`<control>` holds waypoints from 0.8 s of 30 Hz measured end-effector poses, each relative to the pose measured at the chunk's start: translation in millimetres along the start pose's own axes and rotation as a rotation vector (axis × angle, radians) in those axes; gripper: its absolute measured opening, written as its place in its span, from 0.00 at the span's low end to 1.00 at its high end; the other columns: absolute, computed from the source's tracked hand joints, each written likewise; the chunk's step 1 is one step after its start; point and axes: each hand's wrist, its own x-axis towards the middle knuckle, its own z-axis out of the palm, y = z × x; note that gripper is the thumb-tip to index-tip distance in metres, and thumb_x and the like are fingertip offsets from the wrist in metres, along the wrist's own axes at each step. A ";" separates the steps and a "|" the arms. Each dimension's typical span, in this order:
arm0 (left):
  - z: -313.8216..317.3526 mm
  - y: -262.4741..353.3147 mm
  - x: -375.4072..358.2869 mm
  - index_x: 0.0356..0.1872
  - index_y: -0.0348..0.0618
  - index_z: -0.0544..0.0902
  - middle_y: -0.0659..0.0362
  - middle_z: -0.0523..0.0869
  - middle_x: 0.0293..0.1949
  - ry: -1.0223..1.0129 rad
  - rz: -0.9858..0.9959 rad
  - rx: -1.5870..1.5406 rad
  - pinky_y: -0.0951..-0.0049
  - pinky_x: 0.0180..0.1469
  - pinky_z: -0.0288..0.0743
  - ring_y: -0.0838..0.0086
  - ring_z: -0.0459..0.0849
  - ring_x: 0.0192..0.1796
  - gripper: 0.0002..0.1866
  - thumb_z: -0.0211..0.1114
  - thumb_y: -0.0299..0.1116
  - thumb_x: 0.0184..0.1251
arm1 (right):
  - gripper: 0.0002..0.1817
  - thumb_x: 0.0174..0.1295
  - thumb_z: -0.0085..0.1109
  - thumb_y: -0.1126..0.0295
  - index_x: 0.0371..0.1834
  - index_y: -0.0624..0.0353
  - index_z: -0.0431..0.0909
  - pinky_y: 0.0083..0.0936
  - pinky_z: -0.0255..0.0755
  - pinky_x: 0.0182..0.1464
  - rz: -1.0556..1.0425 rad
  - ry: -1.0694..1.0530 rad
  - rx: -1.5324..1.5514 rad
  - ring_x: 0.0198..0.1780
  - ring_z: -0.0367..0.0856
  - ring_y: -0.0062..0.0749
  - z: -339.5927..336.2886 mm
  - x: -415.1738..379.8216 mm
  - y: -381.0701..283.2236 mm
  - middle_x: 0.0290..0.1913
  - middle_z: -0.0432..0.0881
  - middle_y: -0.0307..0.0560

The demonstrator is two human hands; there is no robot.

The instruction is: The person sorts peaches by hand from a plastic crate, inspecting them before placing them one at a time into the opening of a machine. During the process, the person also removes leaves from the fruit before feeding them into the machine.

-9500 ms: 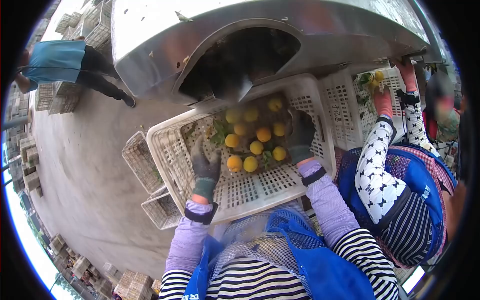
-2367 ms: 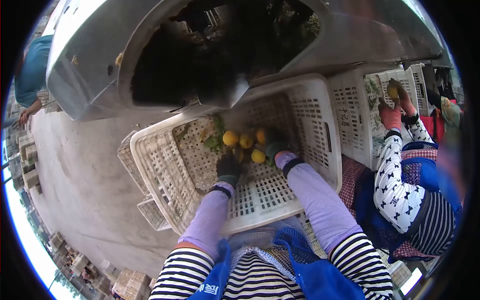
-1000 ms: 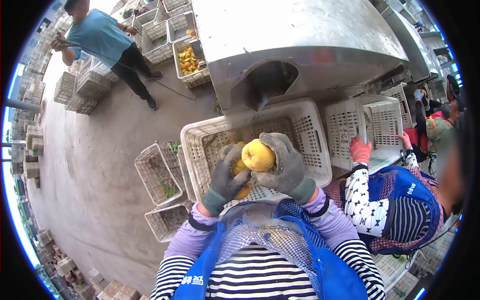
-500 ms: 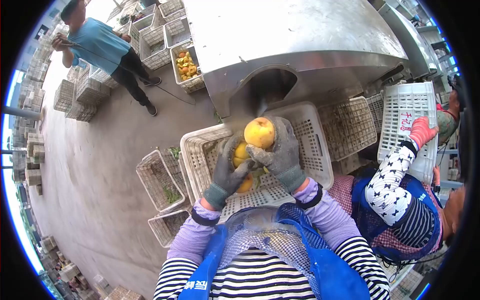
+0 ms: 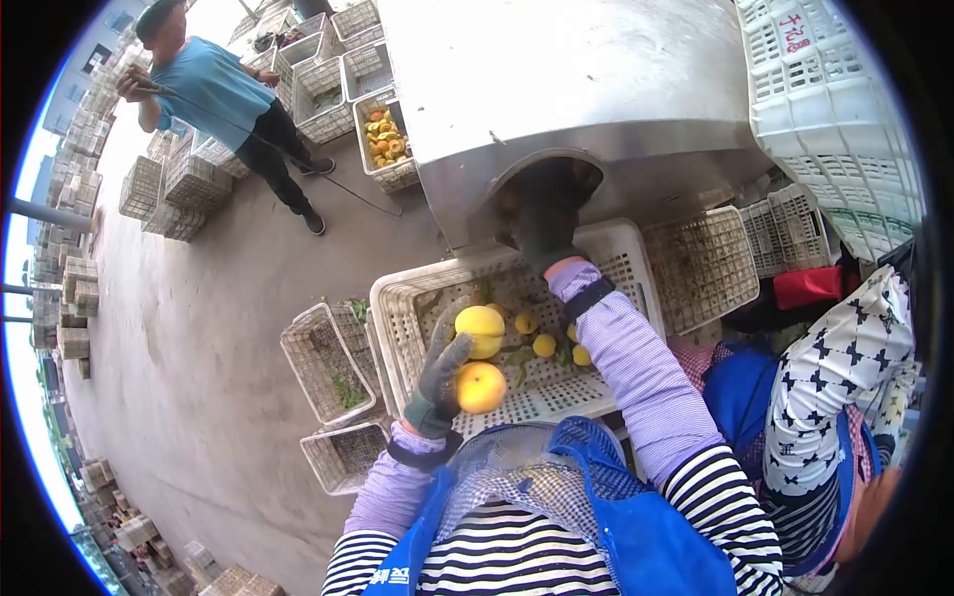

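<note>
My left hand (image 5: 435, 375), in a dark grey glove, is closed around yellow peaches over the left half of a white plastic crate. One peach (image 5: 480, 331) sits at the fingertips, and another peach (image 5: 481, 387) lies nearer my body by the palm. My right hand (image 5: 547, 226) reaches into the dark round opening (image 5: 584, 177) of a metal machine. Its fingers are hidden in there, along with anything they hold. Below my forearm, the crate (image 5: 383, 298) contains several smaller-looking yellow peaches (image 5: 544, 346) and green leaves.
The metal housing (image 5: 586, 60) rises ahead. At right, a co-worker's patterned sleeve (image 5: 830, 358) is close to a raised white crate (image 5: 835, 119). Empty-looking crates (image 5: 328, 358) stand left. Farther off are a crate of cut fruit (image 5: 386, 144) and a standing person (image 5: 214, 89) holding a thin cord.
My right hand has left the peaches beside my left hand and gone forward into the machine opening. The left hand keeps its peaches. The co-worker's white crate has moved higher.
</note>
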 end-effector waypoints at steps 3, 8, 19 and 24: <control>9.7 10.0 4.5 0.74 0.42 0.60 0.47 0.75 0.64 -0.061 -0.015 -0.160 0.60 0.60 0.79 0.60 0.80 0.61 0.34 0.58 0.36 0.69 | 0.22 0.55 0.71 0.52 0.40 0.60 0.82 0.40 0.76 0.39 -0.124 0.004 -0.357 0.39 0.82 0.37 -30.7 19.1 -34.5 0.37 0.82 0.50; 26.9 12.9 12.4 0.70 0.42 0.64 0.47 0.76 0.61 -0.017 0.033 -0.104 0.59 0.59 0.81 0.59 0.81 0.60 0.29 0.59 0.37 0.70 | 0.34 0.46 0.79 0.52 0.52 0.63 0.78 0.37 0.74 0.41 -0.021 -0.076 0.274 0.38 0.80 0.35 -101.9 -11.9 -63.6 0.42 0.80 0.48; 35.0 -8.0 21.0 0.68 0.38 0.69 0.54 0.78 0.60 -0.192 -0.115 -0.078 0.67 0.64 0.73 0.69 0.79 0.60 0.33 0.44 0.57 0.80 | 0.48 0.44 0.81 0.52 0.66 0.64 0.69 0.37 0.71 0.63 -0.008 -0.503 0.638 0.61 0.75 0.45 -157.9 -115.0 -72.1 0.58 0.75 0.56; 55.6 -1.9 39.6 0.65 0.38 0.71 0.52 0.81 0.56 -0.139 -0.035 -0.056 0.69 0.58 0.78 0.68 0.83 0.55 0.26 0.46 0.50 0.82 | 0.46 0.43 0.80 0.53 0.66 0.59 0.70 0.40 0.74 0.59 -0.068 -0.158 0.329 0.56 0.77 0.50 -158.7 -126.3 -72.0 0.55 0.76 0.56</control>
